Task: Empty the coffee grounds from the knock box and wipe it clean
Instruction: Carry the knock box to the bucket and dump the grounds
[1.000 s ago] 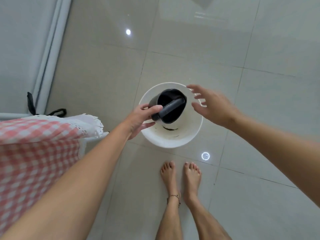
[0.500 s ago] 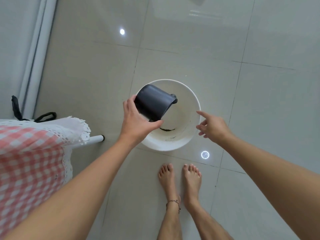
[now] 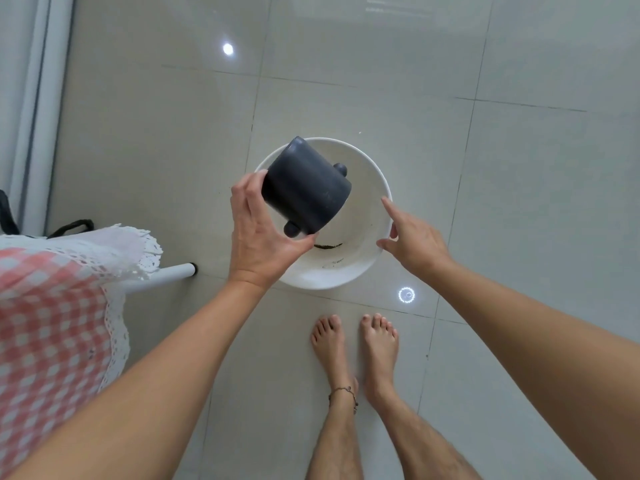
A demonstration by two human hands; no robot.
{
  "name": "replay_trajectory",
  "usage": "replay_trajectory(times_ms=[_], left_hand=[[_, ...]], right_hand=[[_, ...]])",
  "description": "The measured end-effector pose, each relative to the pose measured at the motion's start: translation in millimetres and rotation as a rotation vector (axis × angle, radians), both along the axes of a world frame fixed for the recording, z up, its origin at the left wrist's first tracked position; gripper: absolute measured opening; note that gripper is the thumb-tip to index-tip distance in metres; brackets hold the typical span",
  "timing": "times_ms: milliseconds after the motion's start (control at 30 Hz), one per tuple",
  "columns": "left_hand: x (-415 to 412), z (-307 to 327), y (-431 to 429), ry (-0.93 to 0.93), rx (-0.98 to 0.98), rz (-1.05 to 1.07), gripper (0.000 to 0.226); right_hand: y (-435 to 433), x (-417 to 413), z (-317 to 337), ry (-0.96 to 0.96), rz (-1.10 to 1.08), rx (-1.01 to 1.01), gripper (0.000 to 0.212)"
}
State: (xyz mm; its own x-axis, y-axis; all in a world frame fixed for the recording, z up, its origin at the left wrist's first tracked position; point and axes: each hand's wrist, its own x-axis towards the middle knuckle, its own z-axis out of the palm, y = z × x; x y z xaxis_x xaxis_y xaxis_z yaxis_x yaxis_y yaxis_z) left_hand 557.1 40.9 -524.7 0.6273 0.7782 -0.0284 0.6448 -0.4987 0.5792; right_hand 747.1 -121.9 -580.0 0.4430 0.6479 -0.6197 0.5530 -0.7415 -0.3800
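The dark grey knock box point(image 3: 306, 188) is tipped over above a white round bin point(image 3: 367, 251) on the floor, its mouth turned away from me and down. The ends of its knock bar stick out at both sides. My left hand point(image 3: 258, 233) grips the box at its base. My right hand point(image 3: 412, 237) hovers at the bin's right rim with fingers apart, index finger stretched toward the box. A thin dark streak of coffee grounds point(image 3: 327, 245) lies inside the bin.
A table with a red-and-white checked cloth with a lace edge point(image 3: 52, 306) stands at the left, with its white leg point(image 3: 162, 275) near the bin. Bare feet point(image 3: 353, 344) stand on the glossy tiled floor. Black straps point(image 3: 69, 226) lie by the wall at far left.
My left hand has turned the knock box from mouth-up to tipped over above the bin. My right hand dropped from the box's top to the bin's right rim.
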Motion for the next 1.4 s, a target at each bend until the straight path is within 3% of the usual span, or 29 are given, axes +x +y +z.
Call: replay_trajectory(times_ms=[600, 1167, 1300, 1400], left_hand=[[-10.2, -6.1, 8.5, -0.032, 0.206, -0.131, 0.102], [-9.4, -11.4, 11.7, -0.029, 0.215, -0.147, 0.1], [-8.4, -8.7, 9.9, 0.017, 0.102, -0.095, 0.105], [-1.7, -1.0, 8.0, 0.065, -0.186, 0.061, 0.111]], right_hand=[[0.5, 3.7, -5.3, -0.017, 0.014, 0.024, 0.083], [1.9, 2.9, -1.5, -0.019, 0.019, 0.027, 0.083], [-0.9, 2.2, -3.3, -0.02, -0.013, 0.056, 0.083], [-1.0, 2.0, 7.4, -0.225, 0.069, 0.183, 0.072]])
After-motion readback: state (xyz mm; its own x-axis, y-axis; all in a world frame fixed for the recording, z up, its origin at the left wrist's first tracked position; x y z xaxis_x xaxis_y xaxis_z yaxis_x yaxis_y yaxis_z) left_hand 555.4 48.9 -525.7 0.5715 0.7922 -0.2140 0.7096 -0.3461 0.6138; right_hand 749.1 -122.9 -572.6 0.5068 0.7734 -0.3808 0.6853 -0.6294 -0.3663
